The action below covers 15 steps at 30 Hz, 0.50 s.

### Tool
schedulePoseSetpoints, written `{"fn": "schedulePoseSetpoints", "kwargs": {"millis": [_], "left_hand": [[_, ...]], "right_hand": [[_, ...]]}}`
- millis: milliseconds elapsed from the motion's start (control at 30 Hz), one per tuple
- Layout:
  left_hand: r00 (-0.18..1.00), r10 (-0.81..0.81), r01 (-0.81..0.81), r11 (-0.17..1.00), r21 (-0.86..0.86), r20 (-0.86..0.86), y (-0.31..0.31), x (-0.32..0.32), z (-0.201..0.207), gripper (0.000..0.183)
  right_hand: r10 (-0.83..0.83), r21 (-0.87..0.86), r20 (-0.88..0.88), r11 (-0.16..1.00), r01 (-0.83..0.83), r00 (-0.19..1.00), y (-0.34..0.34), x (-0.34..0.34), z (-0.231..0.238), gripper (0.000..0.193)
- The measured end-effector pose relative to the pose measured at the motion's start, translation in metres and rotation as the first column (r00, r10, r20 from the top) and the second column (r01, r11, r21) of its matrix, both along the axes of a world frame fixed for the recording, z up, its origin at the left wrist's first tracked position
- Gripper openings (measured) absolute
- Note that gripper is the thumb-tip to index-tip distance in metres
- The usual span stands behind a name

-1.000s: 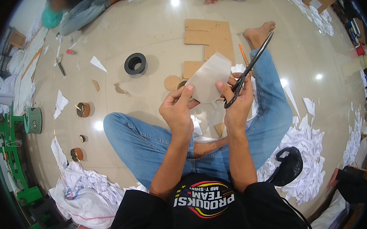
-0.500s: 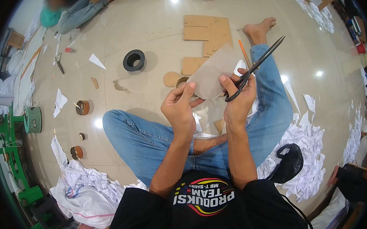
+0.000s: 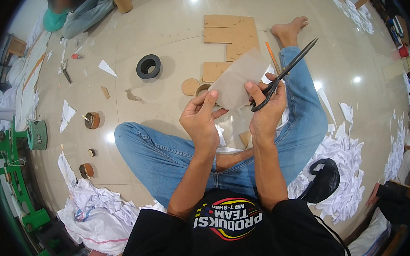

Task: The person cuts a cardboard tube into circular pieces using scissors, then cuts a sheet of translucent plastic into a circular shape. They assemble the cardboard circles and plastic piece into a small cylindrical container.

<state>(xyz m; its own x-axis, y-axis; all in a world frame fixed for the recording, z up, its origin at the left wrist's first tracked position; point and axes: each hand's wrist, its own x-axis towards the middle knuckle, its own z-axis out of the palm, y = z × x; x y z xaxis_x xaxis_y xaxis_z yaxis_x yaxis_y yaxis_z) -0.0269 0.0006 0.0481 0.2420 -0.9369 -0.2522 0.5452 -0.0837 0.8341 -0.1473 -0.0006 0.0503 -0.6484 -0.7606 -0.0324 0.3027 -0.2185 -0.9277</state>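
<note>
A pale translucent sheet [image 3: 240, 76] with a rounded lower edge is stretched between my two hands. My left hand [image 3: 200, 121] pinches its lower left edge between thumb and fingers. On the other side, my right hand [image 3: 266, 115] grips the sheet with its thumb on top. The same hand also holds black scissors [image 3: 299, 58], their blades pointing up and to the right, away from the sheet. Just beyond the left fingers are a round cardboard disc [image 3: 190, 86] and a short brown tube [image 3: 203, 87], partly hidden by the sheet and hand.
Cut cardboard pieces [image 3: 240, 29], an orange stick-like tool [image 3: 271, 53] and a black flanged ring [image 3: 148, 66] lie ahead. White scraps [image 3: 344, 176] are heaped at right, beside a black cloth item [image 3: 324, 179]. A white sack [image 3: 96, 228] and green machine [image 3: 18, 186] stand left. Another person [image 3: 85, 15] sits at far left.
My hands, the sheet and the scissors hold nearly the same pose. At the far left, a brown cylindrical object beside the other person has come further into view.
</note>
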Motion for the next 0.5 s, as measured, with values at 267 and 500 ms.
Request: {"fn": "schedulePoseSetpoints", "kwargs": {"millis": [267, 500], "left_hand": [[1.000, -0.004, 0.004, 1.000, -0.010, -0.013, 0.0001, -0.0017, 0.0014, 0.026], [1.000, 0.013, -0.013, 1.000, 0.000, 0.022, -0.0012, -0.0052, 0.0017, 0.037]], "right_hand": [[-0.009, -0.008, -0.007, 1.000, 0.009, 1.000, -0.0008, -0.0003, -0.0020, 0.059], [-0.020, 0.001, -0.006, 1.000, 0.020, 1.000, -0.0012, 0.0011, -0.0001, 0.059]]}}
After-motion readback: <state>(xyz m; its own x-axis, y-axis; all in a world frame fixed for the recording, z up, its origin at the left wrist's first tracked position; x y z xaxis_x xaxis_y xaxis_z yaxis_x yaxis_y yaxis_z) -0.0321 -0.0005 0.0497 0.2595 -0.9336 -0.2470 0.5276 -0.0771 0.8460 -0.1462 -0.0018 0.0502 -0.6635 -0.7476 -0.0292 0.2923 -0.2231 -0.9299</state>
